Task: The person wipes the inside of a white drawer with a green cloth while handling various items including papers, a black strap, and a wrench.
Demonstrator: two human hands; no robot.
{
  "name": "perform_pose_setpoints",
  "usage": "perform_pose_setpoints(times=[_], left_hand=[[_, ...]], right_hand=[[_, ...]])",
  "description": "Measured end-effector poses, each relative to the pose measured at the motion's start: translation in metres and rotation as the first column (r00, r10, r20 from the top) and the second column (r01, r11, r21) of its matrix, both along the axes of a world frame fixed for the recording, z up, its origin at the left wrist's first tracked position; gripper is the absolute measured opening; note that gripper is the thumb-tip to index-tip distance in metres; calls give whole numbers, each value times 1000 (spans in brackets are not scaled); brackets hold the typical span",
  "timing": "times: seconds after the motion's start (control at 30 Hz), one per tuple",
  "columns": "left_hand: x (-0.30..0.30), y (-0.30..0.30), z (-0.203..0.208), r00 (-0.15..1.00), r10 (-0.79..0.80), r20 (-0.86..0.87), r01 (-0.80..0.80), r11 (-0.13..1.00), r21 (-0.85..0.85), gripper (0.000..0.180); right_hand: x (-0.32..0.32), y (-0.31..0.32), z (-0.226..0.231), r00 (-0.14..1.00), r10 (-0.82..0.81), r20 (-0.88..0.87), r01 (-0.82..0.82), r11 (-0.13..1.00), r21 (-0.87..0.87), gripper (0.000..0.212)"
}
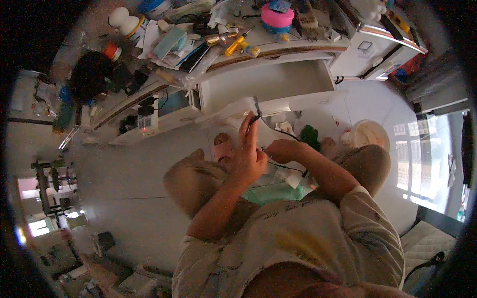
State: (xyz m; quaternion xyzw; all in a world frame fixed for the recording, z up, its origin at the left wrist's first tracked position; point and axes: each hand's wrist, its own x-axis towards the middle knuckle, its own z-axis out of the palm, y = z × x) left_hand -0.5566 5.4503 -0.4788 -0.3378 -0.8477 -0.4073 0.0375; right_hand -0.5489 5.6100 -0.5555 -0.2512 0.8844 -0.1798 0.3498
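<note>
Head view, sole entry: one black cord (279, 131), the article in hand, located in front of the open white drawer (268, 79), between the seated person's knees; a dark bend of it lies at the upraised tips of the left hand (250, 156), and a slack run trails toward the right hand (284, 150). Left fingers: extended upward, cord against the tips; whether they pinch it, cannot tell. Right fingers: curled in just beside the left hand; contents hidden, grasp cannot be told. Progress, by judgement: partway; the cord is taken up at one point, while the slack run remains ungathered. Also listed: a cluttered worktop (310, 44) bearing a pink-lidded tub (277, 21) and a yellow-handled screwdriver (235, 47); on the floor, a white bucket (354, 138), a dark green item (310, 136) and a pale green bag (276, 192). Markings: small dark script across the pale shirt (318, 231), not transcribed; packages on the worktop too blurred or small to read; no brand identified.
</note>
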Motion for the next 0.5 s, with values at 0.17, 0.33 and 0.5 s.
perform_pose_setpoints(times=[0.17,0.33,0.5], left_hand=[[-2,-4,5,998,-21,59,19,999,25,77],[-10,-2,7,999,-14,34,13,999,32,76],[-16,-3,10,998,36,57,-35,999,-30,72]], right_hand=[[-35,62,84,945,-235,229,324,775,-543,14],[-117,74,118,595,-590,-546,283,790,-545,21],[-184,51,100,392,-384,-836,228,921,-316,35]])
